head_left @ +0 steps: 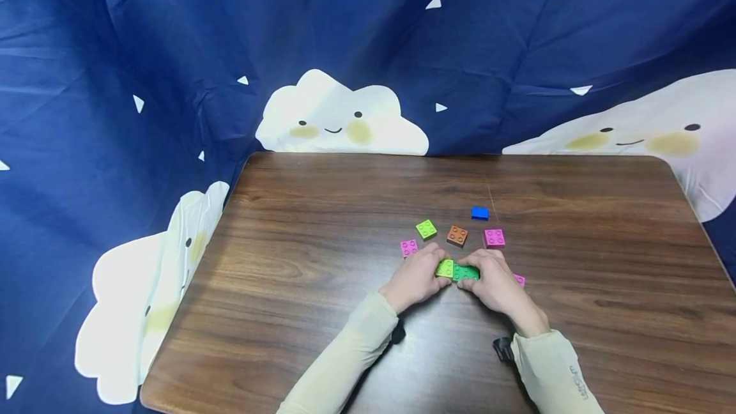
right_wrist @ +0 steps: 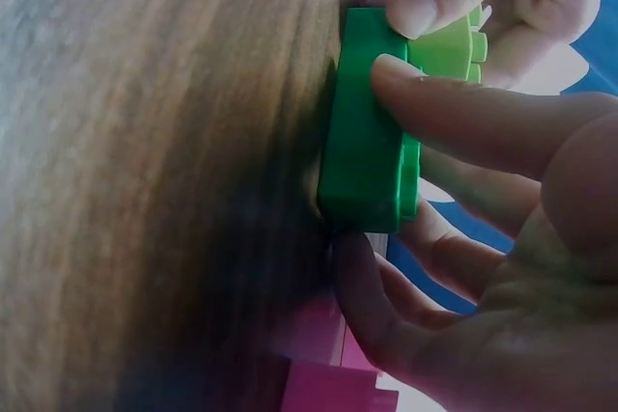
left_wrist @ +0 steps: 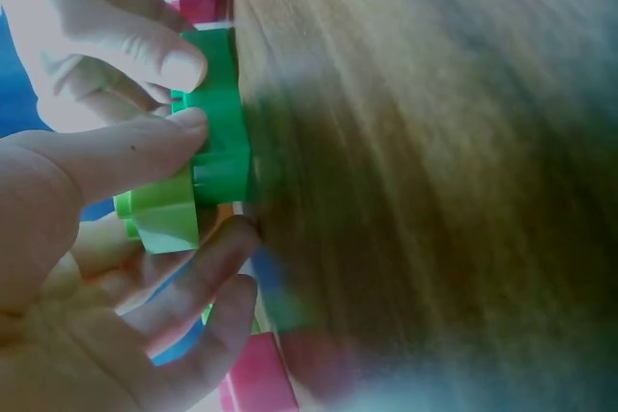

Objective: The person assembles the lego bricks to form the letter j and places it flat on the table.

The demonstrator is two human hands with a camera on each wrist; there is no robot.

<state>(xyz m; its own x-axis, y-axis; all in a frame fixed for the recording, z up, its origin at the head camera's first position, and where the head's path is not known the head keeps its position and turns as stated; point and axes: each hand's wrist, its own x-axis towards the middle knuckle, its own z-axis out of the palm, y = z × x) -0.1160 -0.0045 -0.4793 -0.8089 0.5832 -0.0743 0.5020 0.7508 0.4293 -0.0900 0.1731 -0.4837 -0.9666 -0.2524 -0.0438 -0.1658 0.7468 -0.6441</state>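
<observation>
Pale sleeves (head_left: 351, 353) come nearest, reaching over a wooden table (head_left: 287, 286). The left hand (head_left: 418, 275) has thumb and fingers clamped on a lime brick (head_left: 445, 268), which sits over the left end of a green brick (head_left: 467, 273); the right hand (head_left: 497, 280) pinches that lower one between thumb and fingers. Around them lie a blue brick (head_left: 480, 213), a brown brick (head_left: 457, 236), a loose lime brick (head_left: 426, 229) and 3 pink bricks (head_left: 494, 238) (1 partly hidden behind the right hand).
</observation>
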